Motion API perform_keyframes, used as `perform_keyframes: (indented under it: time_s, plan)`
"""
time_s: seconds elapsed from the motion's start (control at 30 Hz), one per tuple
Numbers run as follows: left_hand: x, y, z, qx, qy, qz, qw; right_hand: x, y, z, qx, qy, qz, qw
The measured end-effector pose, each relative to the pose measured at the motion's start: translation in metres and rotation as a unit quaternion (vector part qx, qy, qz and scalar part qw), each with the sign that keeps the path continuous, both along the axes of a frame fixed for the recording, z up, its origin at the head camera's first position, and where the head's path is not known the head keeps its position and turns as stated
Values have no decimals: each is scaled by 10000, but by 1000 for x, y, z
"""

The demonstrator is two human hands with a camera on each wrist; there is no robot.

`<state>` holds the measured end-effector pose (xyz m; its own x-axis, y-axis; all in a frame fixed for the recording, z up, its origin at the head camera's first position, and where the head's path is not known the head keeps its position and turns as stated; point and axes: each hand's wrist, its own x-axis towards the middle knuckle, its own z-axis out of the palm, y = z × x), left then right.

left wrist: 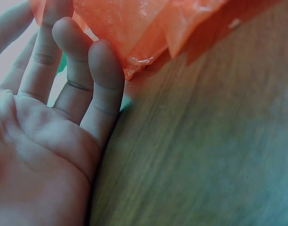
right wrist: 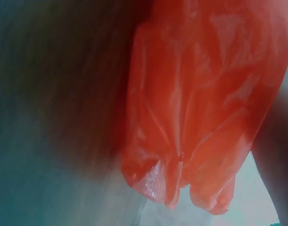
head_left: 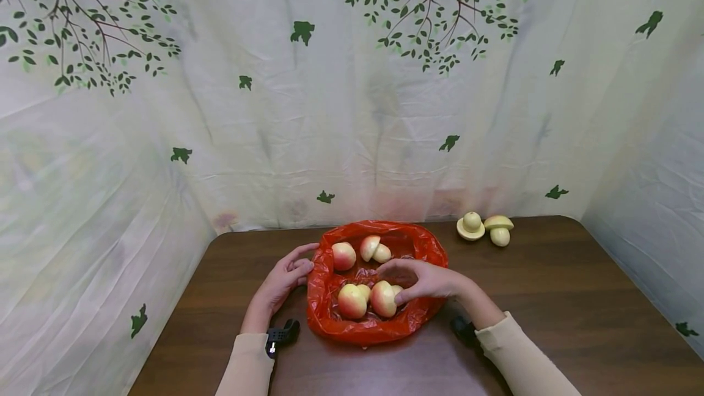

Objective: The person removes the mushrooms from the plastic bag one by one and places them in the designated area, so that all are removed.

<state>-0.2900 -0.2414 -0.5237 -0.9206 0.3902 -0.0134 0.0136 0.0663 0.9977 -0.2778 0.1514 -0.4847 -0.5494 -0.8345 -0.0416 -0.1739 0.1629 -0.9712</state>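
Observation:
A red plastic bag lies spread wide on the table, its rim folded outward. Inside it are several toy mushrooms with pink-and-yellow caps: one mushroom at the back left, one on its side at the back, and one at the front. My right hand reaches into the bag over another mushroom, thumb tip beside its cap and fingers spread above it. At the bag's left side, my left hand touches the rim with loosely bent fingers. The bag's side hides most of the right hand in the right wrist view.
Two more toy mushrooms, one stem-up and one upright, stand near the back right edge of the brown wooden table. A pale curtain with leaf prints hangs behind the table and along both sides.

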Motion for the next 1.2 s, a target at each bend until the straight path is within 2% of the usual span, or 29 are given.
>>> perform_keyframes:
  time_s: [0.27, 0.53, 0.9, 1.2]
  plan:
    - [-1, 0, -1, -1, -40, 29, 10000, 0, -4, -5, 166, 146, 31, 9998]
    - [-2, -2, -3, -12, -45, 38, 10000, -2, -7, -12, 113, 404, 160, 9990]
    - [-2, -1, -3, 7, 2, 24, 10000, 1, -8, -10, 554, 656, -61, 9963]
    - [-1, 1, -1, 63, 12, -16, 10000, 1, -7, -12, 893, 1102, -208, 9897]
